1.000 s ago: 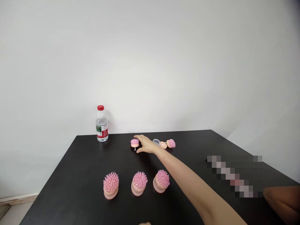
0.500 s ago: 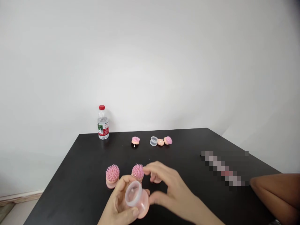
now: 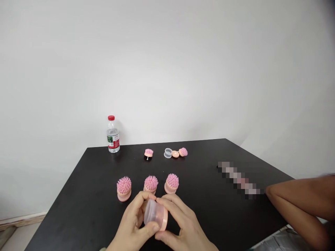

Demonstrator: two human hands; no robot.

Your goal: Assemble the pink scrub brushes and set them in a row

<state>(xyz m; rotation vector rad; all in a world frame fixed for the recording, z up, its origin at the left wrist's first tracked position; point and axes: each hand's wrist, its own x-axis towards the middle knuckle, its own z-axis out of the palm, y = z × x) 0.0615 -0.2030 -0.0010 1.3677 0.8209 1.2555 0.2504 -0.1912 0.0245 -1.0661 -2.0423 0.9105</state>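
Between both hands I hold a clear plastic cup with a peach rim (image 3: 154, 214), tilted on its side. My left hand (image 3: 133, 223) wraps its clear end, thumb in front and fingers behind. At the peach end, my right hand (image 3: 184, 223) grips with thumb below and fingers on top. Just beyond stand three round brushes with pink bristles on peach bases: a left brush (image 3: 124, 188), a middle brush (image 3: 151, 184) partly covered by my fingers, and a right brush (image 3: 172, 183).
Farther back on the black table (image 3: 78, 181) lie a brush head with a white stem (image 3: 149, 153), a clear cup (image 3: 168, 153), a peach disc (image 3: 175, 153) and another brush head (image 3: 183, 152). A water bottle (image 3: 113, 139) stands back left. Another person's arm (image 3: 300, 195) rests at right, beside a pixelated patch.
My right hand has come in from beside the cup and closed on its peach end. The cup has turned more sideways. The right brush is now uncovered, and the view has shifted slightly.
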